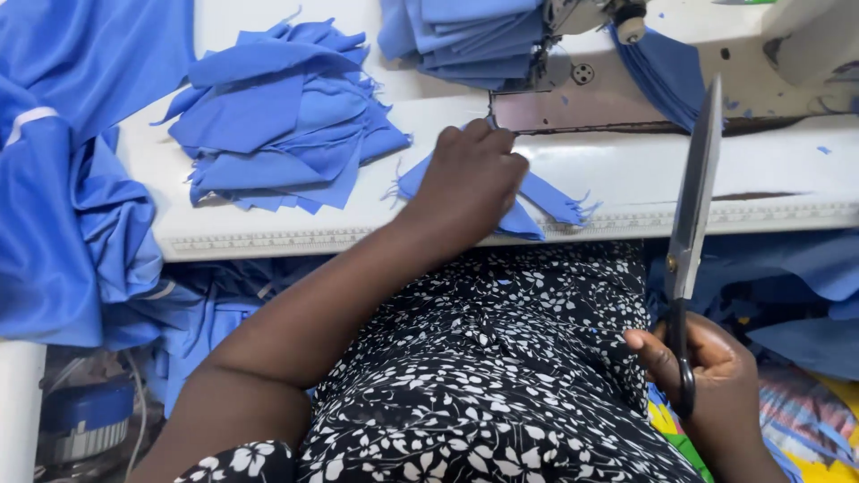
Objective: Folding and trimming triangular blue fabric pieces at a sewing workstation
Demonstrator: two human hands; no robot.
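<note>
The blue fabric piece (548, 199) is a small cut of plain cloth with frayed, threadbare edges. It lies flat near the front edge of the white sewing table (626, 170), just behind the printed ruler strip (268, 240) that runs along that edge. Part of the piece is covered by the hand; the exposed parts fan out to the left and right of it, with a pointed corner toward the worker.

The left hand (472, 179) lies knuckles up on the fabric piece, fingers curled and pressed down on the cloth, fingertips toward the metal plate of the sewing machine (573, 85). The forearm extends diagonally from the lower left across the lap, which is covered by a black dress with a white floral print (501, 376).

The right hand (716, 376) sits low at the right, below table level, closed around the handles of the scissors (693, 206). The blades point upward and appear closed together, the tip rising in front of the machine bed. The two hands are well apart.

A loose stack of blue cut pieces (286, 125) rests on the table to the left of the left hand. A second stack of folded blue pieces (465, 40) lies behind it, beside the machine head.
</note>
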